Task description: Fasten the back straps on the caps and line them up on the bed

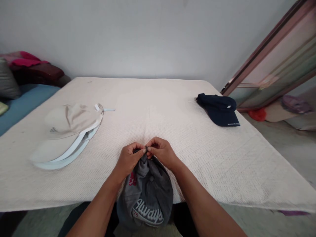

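A dark grey baseball cap (158, 187) with white "Always" lettering and a red patch hangs over the table's front edge, its back strap end pointing away from me. My left hand (132, 156) pinches the strap from the left. From the right, my right hand (160, 149) pinches the same strap, fingertips almost touching the left ones. The fingers hide most of the strap's fastening. To the left lie a beige cap (71, 118) and, partly under it, a pale blue-white cap (74, 156). A navy cap (217, 107) rests at the far right.
A cream textured cloth (153, 108) covers the table, which stands against a grey wall (148, 39). A blue-covered seat (37, 95) with a grey cushion (8, 80) is at the left. A framed glass panel (276, 65) and a red bag (257, 114) are at the right.
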Demonstrator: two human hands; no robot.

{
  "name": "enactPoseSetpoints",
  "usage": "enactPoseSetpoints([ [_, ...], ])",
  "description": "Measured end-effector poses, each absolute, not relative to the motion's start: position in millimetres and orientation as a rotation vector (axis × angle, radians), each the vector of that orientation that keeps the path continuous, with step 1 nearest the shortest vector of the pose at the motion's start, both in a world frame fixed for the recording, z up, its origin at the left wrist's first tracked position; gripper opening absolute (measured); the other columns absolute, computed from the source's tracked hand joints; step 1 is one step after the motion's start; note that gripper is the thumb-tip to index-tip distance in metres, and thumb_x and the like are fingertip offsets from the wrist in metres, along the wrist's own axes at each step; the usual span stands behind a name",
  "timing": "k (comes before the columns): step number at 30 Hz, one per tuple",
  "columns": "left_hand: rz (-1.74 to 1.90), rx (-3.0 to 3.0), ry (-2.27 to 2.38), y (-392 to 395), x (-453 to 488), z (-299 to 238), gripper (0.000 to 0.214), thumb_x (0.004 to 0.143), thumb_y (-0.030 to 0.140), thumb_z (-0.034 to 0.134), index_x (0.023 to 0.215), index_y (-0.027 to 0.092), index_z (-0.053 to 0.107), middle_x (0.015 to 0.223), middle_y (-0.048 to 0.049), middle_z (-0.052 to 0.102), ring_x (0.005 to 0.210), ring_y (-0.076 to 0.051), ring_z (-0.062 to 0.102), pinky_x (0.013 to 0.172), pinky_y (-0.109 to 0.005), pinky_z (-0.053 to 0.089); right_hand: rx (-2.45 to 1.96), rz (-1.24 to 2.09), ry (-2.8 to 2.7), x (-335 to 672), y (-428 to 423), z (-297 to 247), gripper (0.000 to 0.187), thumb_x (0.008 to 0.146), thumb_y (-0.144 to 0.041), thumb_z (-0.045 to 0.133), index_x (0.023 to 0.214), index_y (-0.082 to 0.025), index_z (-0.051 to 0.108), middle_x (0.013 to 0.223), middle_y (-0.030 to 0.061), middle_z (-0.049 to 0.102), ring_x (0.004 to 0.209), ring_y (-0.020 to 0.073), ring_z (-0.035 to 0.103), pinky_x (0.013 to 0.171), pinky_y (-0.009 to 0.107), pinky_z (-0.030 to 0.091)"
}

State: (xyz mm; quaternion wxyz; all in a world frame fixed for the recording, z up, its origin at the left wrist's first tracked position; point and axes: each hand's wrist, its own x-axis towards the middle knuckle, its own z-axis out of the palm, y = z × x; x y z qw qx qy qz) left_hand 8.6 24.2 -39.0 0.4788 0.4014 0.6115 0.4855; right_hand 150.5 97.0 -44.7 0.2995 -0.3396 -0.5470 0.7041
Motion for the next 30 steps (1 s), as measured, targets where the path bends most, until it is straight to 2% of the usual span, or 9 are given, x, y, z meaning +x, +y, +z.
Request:
enactPoseSetpoints([
  [9, 1.170, 0.837, 1.533, 28, 12, -38, 0.011, 0.068, 0.024, 0.066, 0.067, 0.015, 0.060, 0.060, 0.0004, 0.060, 0.054, -0.010, 0.050, 0.051, -0.022, 0.037, -0.884, 1.861, -1.513, 150, 93, -45, 0.006, 0.072, -0.013, 0.058, 0.073, -0.018, 0.055, 0.059, -0.0037, 0.057, 0.052, 0.0102, 0.058, 0.051, 0.024, 0.045],
  [13, 1.210, 0.707, 1.454, 29, 15, -39, 0.008, 0.065, 0.021, 0.066, 0.065, 0.016, 0.059, 0.060, 0.0000, 0.061, 0.055, -0.012, 0.054, 0.054, -0.023, 0.040, -0.814, 1.852, -1.619, 153, 94, -44, 0.016, 0.074, -0.012, 0.056, 0.088, -0.020, 0.058, 0.069, -0.0025, 0.059, 0.058, 0.0109, 0.058, 0.056, 0.025, 0.047],
  [16, 1.224, 0.654, 1.422, 30, 16, -41, 0.009, 0.062, 0.020, 0.066, 0.064, 0.017, 0.058, 0.057, 0.0022, 0.058, 0.052, -0.011, 0.052, 0.052, -0.022, 0.039, -0.786, 1.644, -1.899, 159, 95, -39, 0.028, 0.072, -0.008, 0.055, 0.096, -0.021, 0.061, 0.082, 0.0003, 0.062, 0.070, 0.0123, 0.058, 0.064, 0.026, 0.046],
  [19, 1.213, 0.636, 1.454, 30, 16, -41, 0.010, 0.061, 0.019, 0.066, 0.062, 0.017, 0.056, 0.053, 0.0039, 0.055, 0.048, -0.009, 0.048, 0.047, -0.021, 0.036, -0.796, 1.347, -2.117, 163, 95, -32, 0.026, 0.071, -0.008, 0.057, 0.092, -0.020, 0.063, 0.089, 0.0021, 0.062, 0.079, 0.0139, 0.056, 0.071, 0.027, 0.044],
  [30, 1.238, 0.505, 1.388, 29, 20, -34, 0.009, 0.060, 0.019, 0.066, 0.062, 0.016, 0.057, 0.051, 0.0039, 0.055, 0.045, -0.010, 0.048, 0.046, -0.022, 0.036, -0.844, 1.119, -2.128, 155, 91, -33, 0.020, 0.067, -0.009, 0.054, 0.083, -0.019, 0.059, 0.078, 0.0017, 0.061, 0.070, 0.0140, 0.054, 0.065, 0.026, 0.043],
])
